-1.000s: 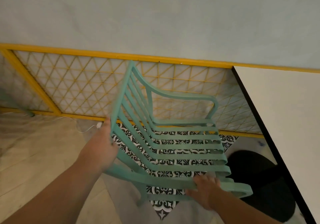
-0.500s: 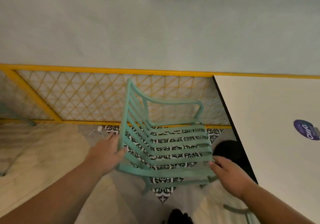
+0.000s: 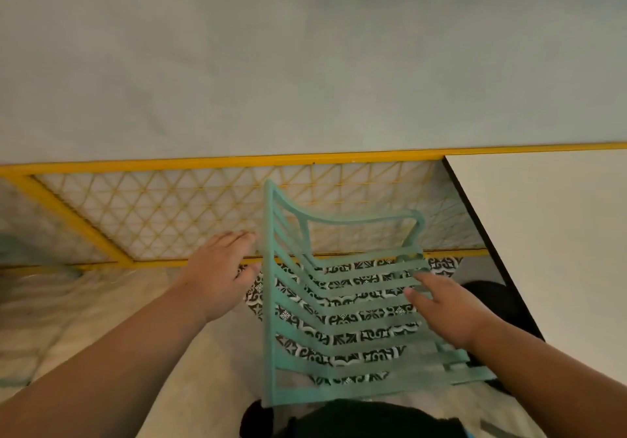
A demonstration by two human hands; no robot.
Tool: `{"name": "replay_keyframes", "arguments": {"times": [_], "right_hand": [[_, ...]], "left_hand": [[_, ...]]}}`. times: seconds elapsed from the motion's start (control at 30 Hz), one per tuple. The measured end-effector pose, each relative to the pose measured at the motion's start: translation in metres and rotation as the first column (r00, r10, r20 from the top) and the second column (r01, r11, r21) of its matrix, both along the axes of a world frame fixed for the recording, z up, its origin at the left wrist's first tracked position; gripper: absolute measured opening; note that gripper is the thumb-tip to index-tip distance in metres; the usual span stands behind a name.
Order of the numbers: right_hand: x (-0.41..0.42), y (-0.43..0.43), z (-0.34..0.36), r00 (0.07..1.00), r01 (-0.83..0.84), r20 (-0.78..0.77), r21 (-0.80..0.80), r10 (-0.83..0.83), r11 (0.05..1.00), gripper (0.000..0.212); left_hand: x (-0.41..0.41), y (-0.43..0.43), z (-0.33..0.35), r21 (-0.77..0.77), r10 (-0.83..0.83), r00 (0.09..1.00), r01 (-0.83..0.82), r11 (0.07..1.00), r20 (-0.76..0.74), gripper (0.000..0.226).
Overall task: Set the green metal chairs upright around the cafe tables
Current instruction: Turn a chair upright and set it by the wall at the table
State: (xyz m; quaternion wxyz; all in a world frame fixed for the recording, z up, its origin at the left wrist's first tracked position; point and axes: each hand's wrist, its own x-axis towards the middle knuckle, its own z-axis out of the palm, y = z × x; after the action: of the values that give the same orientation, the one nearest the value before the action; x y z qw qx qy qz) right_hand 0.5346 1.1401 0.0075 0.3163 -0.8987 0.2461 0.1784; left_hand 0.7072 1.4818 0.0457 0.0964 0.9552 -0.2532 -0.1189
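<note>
At centre left of the frame, the left hand point(image 3: 222, 273) has let go of the chair's back and now hangs open, fingers spread, just beside its edge. The green chair point(image 3: 342, 305), at lower centre, stands upright by itself on patterned tile, so this one looks placed: thin painted metal slats, curved armrest. Lower right, the right hand point(image 3: 451, 315) is also off it, open above the seat, beside the smooth white table point(image 3: 556, 251).

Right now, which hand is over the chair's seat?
The right hand, open above the seat slats; the left hand is beside the backrest, outside them.
</note>
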Motion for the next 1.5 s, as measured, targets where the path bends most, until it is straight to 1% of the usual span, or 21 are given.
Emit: {"name": "replay_keyframes", "arguments": {"times": [0.1,0.2,0.23,0.33,0.47,0.57,0.63,0.7,0.8,0.9,0.97,1.0,1.07,1.13,1.2,1.3,1.33,1.43,1.5], "right_hand": [[0.022,0.017,-0.002,0.998,0.066,0.022,0.000,-0.066,0.998,0.067],[0.038,0.046,-0.009,0.980,0.193,0.049,-0.006,-0.192,0.981,0.079],[0.041,0.058,-0.010,0.972,0.233,0.043,-0.017,-0.233,0.972,0.080],[0.044,0.098,-0.015,0.937,0.345,0.059,0.013,-0.345,0.939,0.090],[0.036,0.138,-0.005,0.887,0.461,0.059,-0.025,-0.459,0.887,0.092],[0.022,0.155,0.001,0.855,0.519,0.049,-0.068,-0.517,0.852,0.076],[0.013,0.162,0.004,0.832,0.554,0.043,-0.087,-0.552,0.828,0.074],[0.008,0.169,0.008,0.821,0.570,0.044,-0.104,-0.569,0.815,0.070],[0.003,0.180,0.004,0.786,0.615,0.027,-0.140,-0.618,0.776,0.065],[0.000,0.199,-0.005,0.733,0.674,0.010,-0.147,-0.680,0.724,0.064],[0.007,0.204,-0.008,0.679,0.726,0.017,-0.168,-0.734,0.667,0.064],[0.013,0.206,-0.010,0.636,0.763,0.030,-0.175,-0.771,0.623,0.064],[0.027,0.213,-0.011,0.580,0.802,0.049,-0.210,-0.813,0.559,0.063],[0.047,0.227,-0.013,0.524,0.832,0.043,-0.240,-0.851,0.500,0.059],[0.070,0.245,-0.013,0.459,0.868,0.045,-0.235,-0.887,0.438,0.056],[0.090,0.270,-0.019,0.369,0.911,0.070,-0.227,-0.927,0.346,0.054],[0.094,0.278,-0.023,0.349,0.918,0.058,-0.224,-0.935,0.328,0.055],[0.101,0.299,-0.030,0.309,0.930,0.032,-0.219,-0.950,0.295,0.061],[0.105,0.309,-0.032,0.314,0.924,0.003,-0.232,-0.949,0.305,0.060]], "left_hand": [[0.039,0.007,-0.002,0.031,-0.080,0.997,0.080,0.996,0.008,0.066],[0.082,0.019,-0.008,0.044,-0.189,0.981,0.188,0.981,0.034,0.080],[0.096,0.023,-0.009,0.053,-0.234,0.971,0.232,0.971,0.037,0.081],[0.128,0.033,-0.009,0.089,-0.326,0.945,0.322,0.943,0.031,0.076],[0.148,0.025,-0.003,0.093,-0.427,0.904,0.424,0.901,0.018,0.062],[0.151,0.008,0.000,0.073,-0.499,0.865,0.496,0.865,0.040,0.058],[0.152,-0.004,-0.002,0.054,-0.543,0.838,0.541,0.839,0.051,0.055],[0.151,-0.012,-0.004,0.039,-0.557,0.830,0.555,0.831,0.043,0.055],[0.160,-0.032,-0.016,0.056,-0.641,0.766,0.639,0.767,0.047,0.055],[0.176,-0.051,-0.034,0.072,-0.711,0.702,0.708,0.703,0.035,0.056],[0.189,-0.067,-0.043,0.064,-0.752,0.658,0.750,0.659,0.034,0.057],[0.197,-0.076,-0.047,0.063,-0.780,0.625,0.778,0.625,0.031,0.057],[0.214,-0.094,-0.052,0.056,-0.832,0.555,0.830,0.555,0.030,0.057],[0.233,-0.104,-0.061,0.083,-0.875,0.482,0.871,0.484,0.037,0.057],[0.254,-0.104,-0.066,0.101,-0.909,0.416,0.904,0.415,0.013,0.060],[0.275,-0.098,-0.074,0.107,-0.935,0.354,0.931,0.348,-0.037,0.061],[0.280,-0.097,-0.074,0.107,-0.942,0.334,0.939,0.327,-0.046,0.062],[0.286,-0.092,-0.079,0.096,-0.946,0.322,0.943,0.317,-0.036,0.058],[0.285,-0.090,-0.084,0.089,-0.945,0.325,0.943,0.321,-0.040,0.057]]}}
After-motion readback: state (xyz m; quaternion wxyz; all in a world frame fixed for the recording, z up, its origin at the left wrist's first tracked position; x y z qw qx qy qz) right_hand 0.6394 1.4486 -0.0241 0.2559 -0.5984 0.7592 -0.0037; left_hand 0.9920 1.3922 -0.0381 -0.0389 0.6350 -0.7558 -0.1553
